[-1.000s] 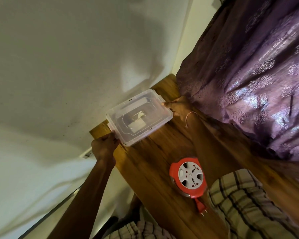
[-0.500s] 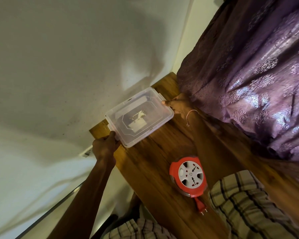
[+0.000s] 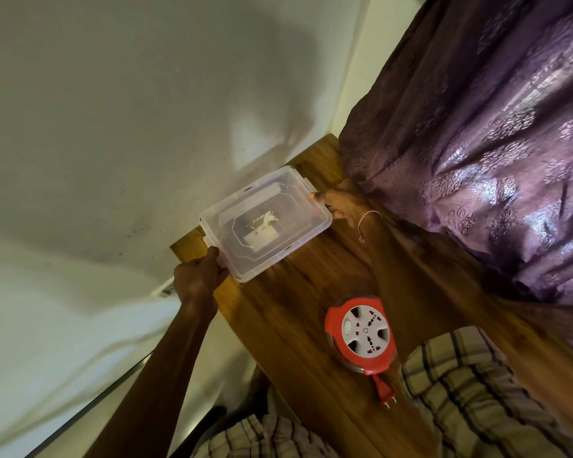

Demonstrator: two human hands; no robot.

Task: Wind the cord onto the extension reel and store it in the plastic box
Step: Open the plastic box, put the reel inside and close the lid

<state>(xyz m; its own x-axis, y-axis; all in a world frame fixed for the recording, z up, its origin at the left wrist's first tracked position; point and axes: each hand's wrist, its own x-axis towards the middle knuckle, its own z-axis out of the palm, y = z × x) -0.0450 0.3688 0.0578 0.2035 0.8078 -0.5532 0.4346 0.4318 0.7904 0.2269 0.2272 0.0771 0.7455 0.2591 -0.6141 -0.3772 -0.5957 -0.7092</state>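
A clear plastic box [image 3: 298, 206] with its lid on sits at the far end of the wooden table [image 3: 295, 319], against the wall. My left hand [image 3: 197, 276] grips the box's near-left end. At the far-right end my right hand [image 3: 339, 203], a thread bracelet on its wrist, holds the other clip side. The red extension reel [image 3: 361, 335], with a white socket face, lies flat on the table nearer to me. Its cord looks wound in, and the red plug [image 3: 385, 390] sticks out towards me.
A purple patterned curtain [image 3: 477, 143] hangs along the table's right side, close to my right arm. A pale wall [image 3: 129, 127] runs behind the box. My checked clothing [image 3: 460, 401] shows at the bottom.
Both hands stay on the box ends. The box has shifted slightly, its far end rising a little in the view. The reel has not moved.
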